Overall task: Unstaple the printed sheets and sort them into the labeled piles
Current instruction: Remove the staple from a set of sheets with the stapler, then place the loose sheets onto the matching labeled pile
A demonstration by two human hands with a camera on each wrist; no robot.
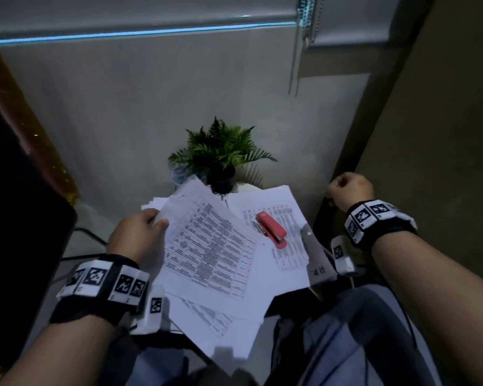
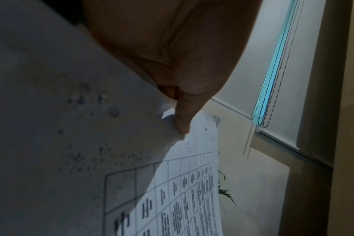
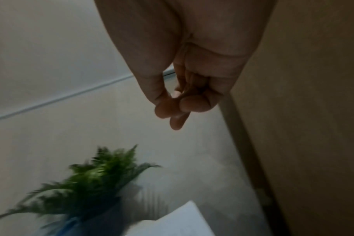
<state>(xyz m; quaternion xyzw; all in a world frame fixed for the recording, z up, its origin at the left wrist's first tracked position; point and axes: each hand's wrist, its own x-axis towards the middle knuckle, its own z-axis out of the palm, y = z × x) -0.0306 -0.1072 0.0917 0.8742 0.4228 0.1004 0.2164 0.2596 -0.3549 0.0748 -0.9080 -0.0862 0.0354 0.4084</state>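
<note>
Printed sheets (image 1: 209,246) pinched by left hand (image 1: 135,235), right hand (image 1: 349,190) curled

Dim room, blurred plant (image 3: 95,172), wide-angle edge distortion

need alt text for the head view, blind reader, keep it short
A person's left hand pinches the corner of printed sheets lifted over a table strewn with more paper. The right hand is curled off to the right, apparently holding nothing. A red stapler lies on the papers, with a potted fern behind.
</note>
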